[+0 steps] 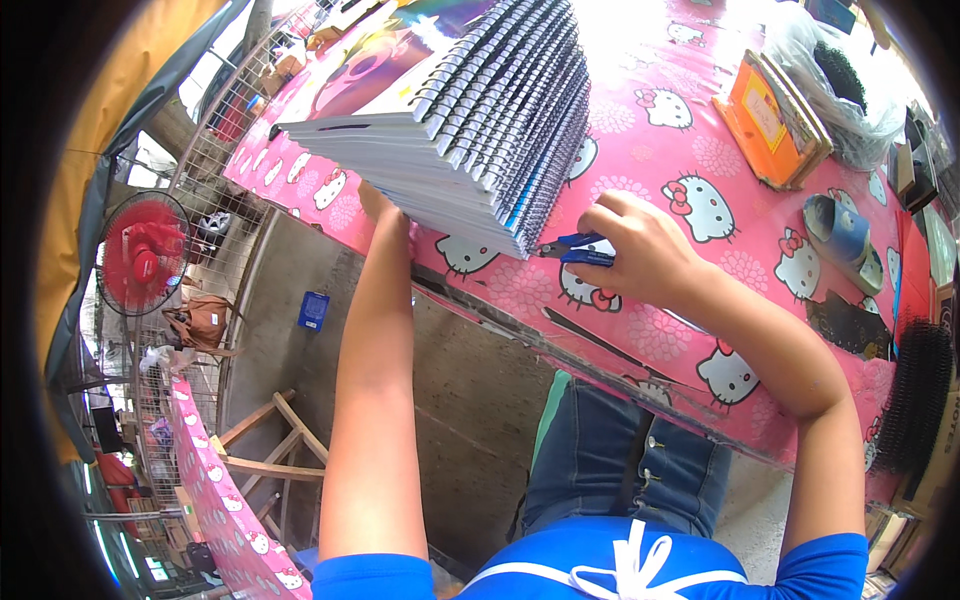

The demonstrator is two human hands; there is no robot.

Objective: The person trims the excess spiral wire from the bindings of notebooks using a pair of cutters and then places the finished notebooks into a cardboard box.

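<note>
A tall stack of spiral-bound notebooks stands on the pink table, their dark wire coils facing right. At the bottom front corner of the coils is a small pair of blue-handled pliers, with my right hand closed round the handles. The pliers' tip touches or nearly touches the end of a lowest coil; I cannot tell which. My left hand is at the left front side of the stack, at the table edge. Its fingers are hidden by the notebooks.
The pink patterned tablecloth covers the table. An orange box, a clear plastic bag and a blue tape roll lie to the right, with black coils at the edge. A red fan and wooden stool stand left.
</note>
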